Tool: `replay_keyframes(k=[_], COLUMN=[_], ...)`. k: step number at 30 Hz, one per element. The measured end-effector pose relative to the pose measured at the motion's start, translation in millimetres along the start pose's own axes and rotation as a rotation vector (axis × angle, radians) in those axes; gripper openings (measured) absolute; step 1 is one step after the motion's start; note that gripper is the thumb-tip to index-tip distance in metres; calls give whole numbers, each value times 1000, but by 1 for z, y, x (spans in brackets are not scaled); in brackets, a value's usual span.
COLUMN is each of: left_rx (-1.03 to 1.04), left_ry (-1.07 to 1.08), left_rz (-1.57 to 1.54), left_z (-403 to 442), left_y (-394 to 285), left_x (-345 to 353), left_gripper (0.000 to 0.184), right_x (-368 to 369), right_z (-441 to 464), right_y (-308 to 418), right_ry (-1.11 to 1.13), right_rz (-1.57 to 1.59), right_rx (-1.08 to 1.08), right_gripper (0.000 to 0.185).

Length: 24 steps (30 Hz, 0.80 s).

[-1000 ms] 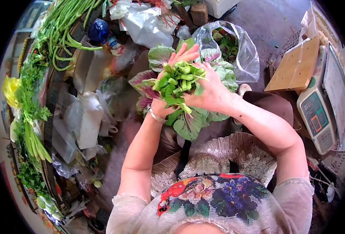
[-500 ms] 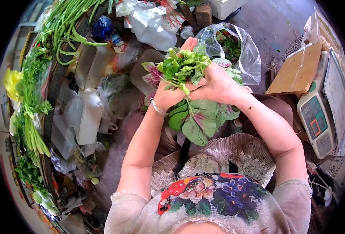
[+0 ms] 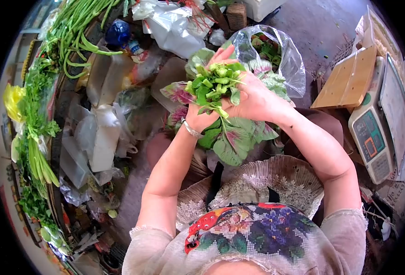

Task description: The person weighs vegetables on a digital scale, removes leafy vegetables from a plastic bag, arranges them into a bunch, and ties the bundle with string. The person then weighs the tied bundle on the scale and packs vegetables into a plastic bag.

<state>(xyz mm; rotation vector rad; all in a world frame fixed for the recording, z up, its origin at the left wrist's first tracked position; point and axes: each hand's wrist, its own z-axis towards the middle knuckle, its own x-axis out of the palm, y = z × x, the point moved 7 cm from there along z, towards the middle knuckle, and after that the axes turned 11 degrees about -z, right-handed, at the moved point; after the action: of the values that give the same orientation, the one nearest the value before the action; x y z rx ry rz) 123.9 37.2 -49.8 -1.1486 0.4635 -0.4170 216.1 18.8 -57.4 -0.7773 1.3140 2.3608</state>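
A bunch of red-and-green amaranth [image 3: 218,85] is gripped between my two hands, its cut stem ends facing up toward me. Broad leaves with purple centres [image 3: 234,142] hang below the hands, and more purple leaves stick out at the left. My left hand [image 3: 202,118], with a bracelet at the wrist, cups the bunch from the left and is partly hidden by it. Fingertips show beyond the stems. My right hand [image 3: 254,97] closes on the bunch from the right, thumb across the stems. Just past the hands stands an open clear plastic bag [image 3: 292,68] with similar leaves inside.
On the right are a digital scale [image 3: 372,140] and a cardboard piece [image 3: 347,80]. Long green beans [image 3: 76,27] and leafy herbs [image 3: 40,123] line the left side. White plastic bags [image 3: 177,30], a blue bottle [image 3: 118,32] and plastic scraps lie at the upper left.
The bunch has turned slightly in my hands, and its stem ends now sit closer together. My left wrist has shifted a little to the right.
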Motion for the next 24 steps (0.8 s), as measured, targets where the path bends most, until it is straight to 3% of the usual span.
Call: replay_keyframes(k=[2, 4, 6, 8, 10, 14, 20, 22, 24], left_rx=[45, 27, -74, 19, -66, -88, -140, -211, -148], left_ry=[-25, -69, -172, -147, -222, -312, -276, -414, -407], left_rz=[75, -77, -291, -124, -309, -287, -312, -489, -467], left_z=[1, -2, -2, 5, 5, 1, -6, -11, -8], left_y=[0, 9, 2, -5, -12, -19, -13, 1, -5], left_x=[-3, -7, -6, -13, -19, -37, -37, -46, -54], left_gripper=[67, 61, 56, 57, 52, 39, 27, 23, 22], right_x=[-1, -3, 4, -7, -17, -18, -3, -1, -5], right_z=[5, 7, 4, 14, 10, 5, 4, 7, 14], right_y=[2, 3, -4, -10, -15, -8, -12, -12, -18], right_ry=[36, 35, 286, 212, 125, 191, 213, 245, 252], right_rz=[38, 221, 522, 142, -148, -249, -186, -118, 57], right_rx=[18, 56, 331, 148, 95, 80, 58, 52, 107], right_gripper=[62, 67, 73, 87, 109, 111, 97, 95, 93])
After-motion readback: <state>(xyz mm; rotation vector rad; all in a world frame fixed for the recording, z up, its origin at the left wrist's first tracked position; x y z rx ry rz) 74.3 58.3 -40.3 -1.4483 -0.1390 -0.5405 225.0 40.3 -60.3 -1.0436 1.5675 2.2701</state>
